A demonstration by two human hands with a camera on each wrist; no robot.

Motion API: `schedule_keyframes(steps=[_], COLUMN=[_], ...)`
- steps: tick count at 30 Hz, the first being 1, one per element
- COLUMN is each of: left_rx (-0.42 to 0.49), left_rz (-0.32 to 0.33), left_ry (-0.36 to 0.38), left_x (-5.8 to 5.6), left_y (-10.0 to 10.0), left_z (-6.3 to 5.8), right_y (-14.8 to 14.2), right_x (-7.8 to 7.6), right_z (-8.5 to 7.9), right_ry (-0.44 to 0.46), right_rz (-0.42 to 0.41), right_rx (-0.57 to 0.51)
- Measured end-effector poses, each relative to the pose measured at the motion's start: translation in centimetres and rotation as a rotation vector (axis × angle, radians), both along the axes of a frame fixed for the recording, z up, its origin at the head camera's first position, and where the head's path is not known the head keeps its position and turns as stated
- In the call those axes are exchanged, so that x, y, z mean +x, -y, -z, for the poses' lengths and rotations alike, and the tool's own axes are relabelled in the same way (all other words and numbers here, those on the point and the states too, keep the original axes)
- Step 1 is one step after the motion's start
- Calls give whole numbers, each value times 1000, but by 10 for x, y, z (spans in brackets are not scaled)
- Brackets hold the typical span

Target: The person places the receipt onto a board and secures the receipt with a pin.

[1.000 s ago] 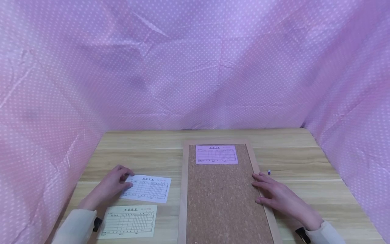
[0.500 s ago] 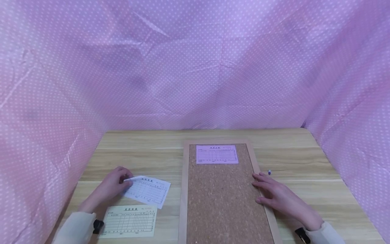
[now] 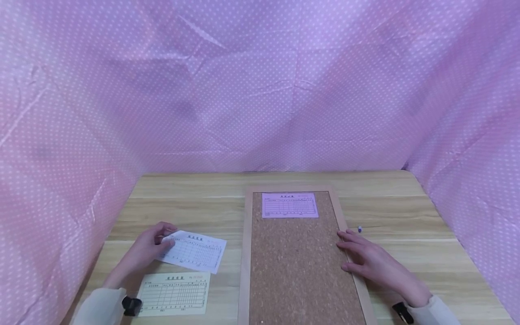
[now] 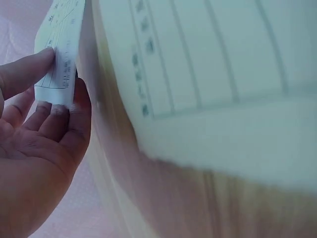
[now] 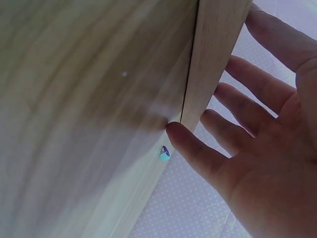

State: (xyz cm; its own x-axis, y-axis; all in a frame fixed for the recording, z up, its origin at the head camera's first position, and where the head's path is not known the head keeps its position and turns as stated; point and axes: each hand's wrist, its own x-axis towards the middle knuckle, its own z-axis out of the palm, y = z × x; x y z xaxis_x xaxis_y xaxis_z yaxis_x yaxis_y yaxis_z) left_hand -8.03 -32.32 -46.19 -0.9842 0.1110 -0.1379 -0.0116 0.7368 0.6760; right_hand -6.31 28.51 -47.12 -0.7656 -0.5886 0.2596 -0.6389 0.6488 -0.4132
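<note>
My left hand (image 3: 147, 249) pinches the left edge of a white printed form slip (image 3: 196, 251) between thumb and fingers. In the left wrist view the thumb lies on the slip's (image 4: 62, 64) printed face, with fingers behind it. Just below, a pale yellow form slip (image 3: 174, 293) lies on the table. My right hand (image 3: 375, 262) rests with spread fingers on the right frame edge of a corkboard (image 3: 302, 266); its fingertips touch the wooden frame (image 5: 213, 49) in the right wrist view. A pink form slip (image 3: 290, 206) lies at the corkboard's far end.
A tiny purple-and-pale object (image 3: 359, 229) sits on the table beside the right hand's fingertips; its kind is unclear. The wood-grain table (image 3: 195, 185) is enclosed by a pink dotted cloth (image 3: 260, 90) at the back and both sides.
The white slip's left part has lifted and curled in my left hand, and the slip has tilted, its right end lower than before. The right hand has stayed on the frame.
</note>
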Motion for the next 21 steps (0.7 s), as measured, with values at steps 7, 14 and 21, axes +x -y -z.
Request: schedule_keyframes(steps=[7,14,21], left_rx=[102,187,226], left_rz=[-43,-123,-167], left_ry=[30,81,99], left_x=[4,7,12], left_y=[-4,-8,-15], left_z=[-2,-3,-8], right_y=[1,5,8], right_x=[1,3,3], right_z=[-1,-4,-4], right_ry=[-1,67,77], right_rz=[3,52,94], right_rx=[3,-11,-25])
